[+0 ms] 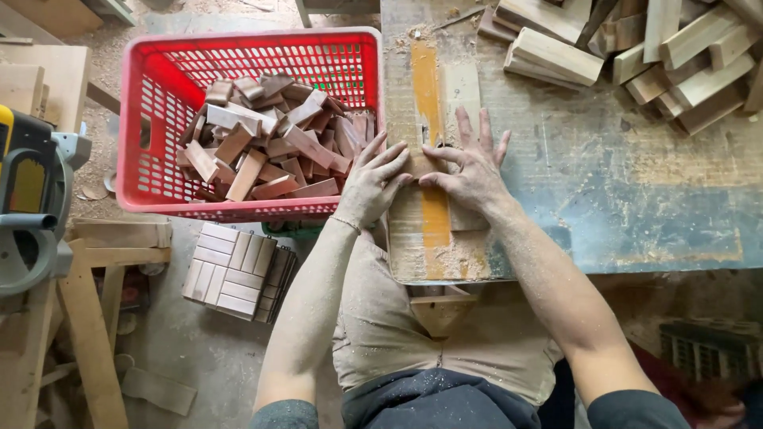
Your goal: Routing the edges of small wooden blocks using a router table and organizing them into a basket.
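Left hand (372, 184): fingers spread and nearly flat, palm down, fingertips on the left edge of a dusty board (433, 159) with an orange stripe down its middle. Nothing gripped; the hand presses or rests. A thin band shows at the wrist.

Right hand (474, 168): also opened out, fingers fanned toward 12 o'clock, palm flat on the same board. Thumb points to 9 o'clock and meets the left fingertips. Nothing clasped. Both hands and forearms coated in sawdust.

The board lies lengthwise, 12 to 6 o'clock, at the left end of a worn blue-grey workbench (620, 183). Its near end reaches the bench edge, with sawdust heaped on it. Whether a small piece sits under the palms cannot be told.

At 9 to 10 o'clock from the hands: a red plastic crate (159, 95) touching the bench's left side, part filled with short reddish-brown wood blocks (270, 135) lying loose.

At 1 to 2 o'clock, well apart: a pile of pale wood offcuts (668, 56) on the far right of the bench.

At 7 to 8 o'clock, on the floor below the crate: a slatted wood tile (234, 270), stacked on others.

At 9 o'clock, far left: a yellow and grey saw (32, 199) on a wooden stand (95, 262).
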